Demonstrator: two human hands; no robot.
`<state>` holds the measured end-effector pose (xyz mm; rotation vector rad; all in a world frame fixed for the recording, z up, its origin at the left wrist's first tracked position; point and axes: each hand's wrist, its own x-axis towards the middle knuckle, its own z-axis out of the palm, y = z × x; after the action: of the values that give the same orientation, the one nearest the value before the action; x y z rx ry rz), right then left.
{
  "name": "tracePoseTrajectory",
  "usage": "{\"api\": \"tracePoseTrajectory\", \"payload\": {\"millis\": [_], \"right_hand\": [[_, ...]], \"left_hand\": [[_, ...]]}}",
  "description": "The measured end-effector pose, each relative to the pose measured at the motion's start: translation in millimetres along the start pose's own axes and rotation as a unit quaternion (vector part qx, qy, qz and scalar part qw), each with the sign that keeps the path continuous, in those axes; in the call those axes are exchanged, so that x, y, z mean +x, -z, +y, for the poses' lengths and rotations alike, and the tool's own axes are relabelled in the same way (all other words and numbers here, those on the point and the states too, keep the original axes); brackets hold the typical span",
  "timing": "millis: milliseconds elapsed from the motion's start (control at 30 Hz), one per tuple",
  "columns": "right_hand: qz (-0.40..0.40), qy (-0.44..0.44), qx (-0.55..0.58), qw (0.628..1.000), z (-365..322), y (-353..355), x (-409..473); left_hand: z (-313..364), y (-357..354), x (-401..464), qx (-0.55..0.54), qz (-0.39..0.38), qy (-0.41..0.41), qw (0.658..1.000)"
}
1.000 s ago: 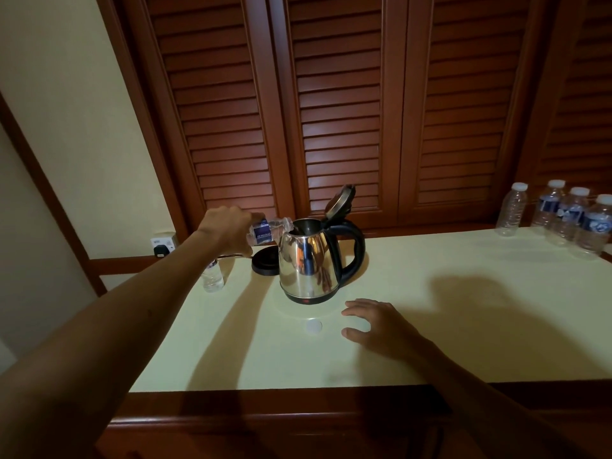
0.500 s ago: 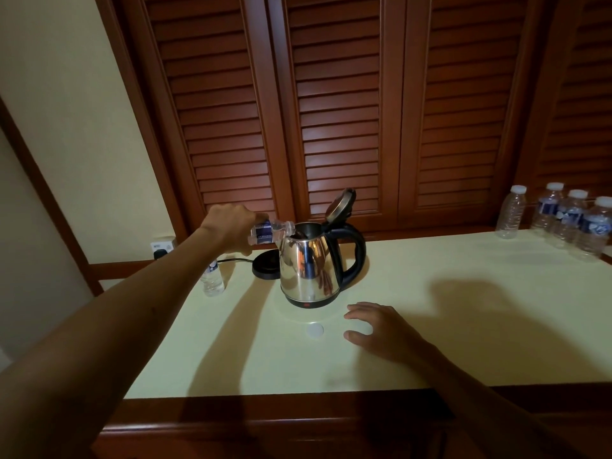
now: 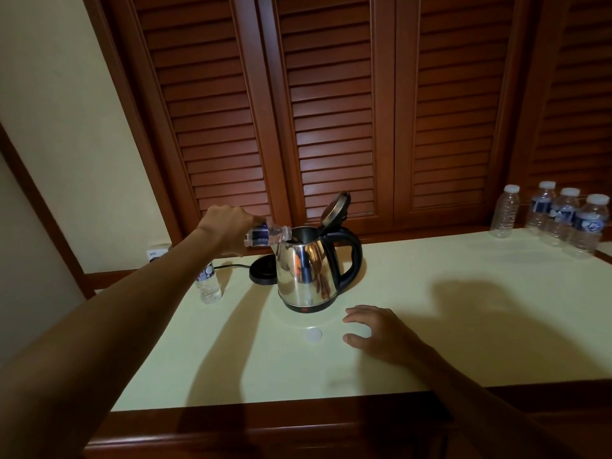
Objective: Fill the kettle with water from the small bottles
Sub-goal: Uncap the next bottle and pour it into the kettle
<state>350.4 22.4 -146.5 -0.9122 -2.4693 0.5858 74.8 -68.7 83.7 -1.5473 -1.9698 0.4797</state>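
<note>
We stand at a pale yellow counter with a dark wood edge, louvred wooden doors behind it. Nearest us, our right hand rests on the counter, fingers loosely spread and holding nothing, just beside a white bottle cap. Beyond the cap sits the steel kettle, off its black base, hinged lid tipped up. Our left hand grips a small water bottle lying nearly level, its neck over the kettle's mouth. We judge the pouring step is under way, though the stream itself is too dim to make out. A spent-looking bottle stands under our left forearm; four capped bottles wait far right. Next we should tip the bottle further to drain it, then set it aside and fetch another.
</note>
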Motion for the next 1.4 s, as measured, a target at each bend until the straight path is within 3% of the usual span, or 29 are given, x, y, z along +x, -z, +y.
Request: {"api": "tracePoseTrajectory", "payload": {"millis": [700, 1400], "right_hand": [[0.001, 0.000, 0.006, 1.000, -1.8, 2.3, -0.5], [0.002, -0.006, 0.009, 1.000, 0.0, 1.9, 0.7]], "left_hand": [[2.6, 4.4, 11.1, 0.020, 0.030, 0.008, 0.999], [14.8, 8.4, 27.3, 0.087, 0.126, -0.037, 0.988]]}}
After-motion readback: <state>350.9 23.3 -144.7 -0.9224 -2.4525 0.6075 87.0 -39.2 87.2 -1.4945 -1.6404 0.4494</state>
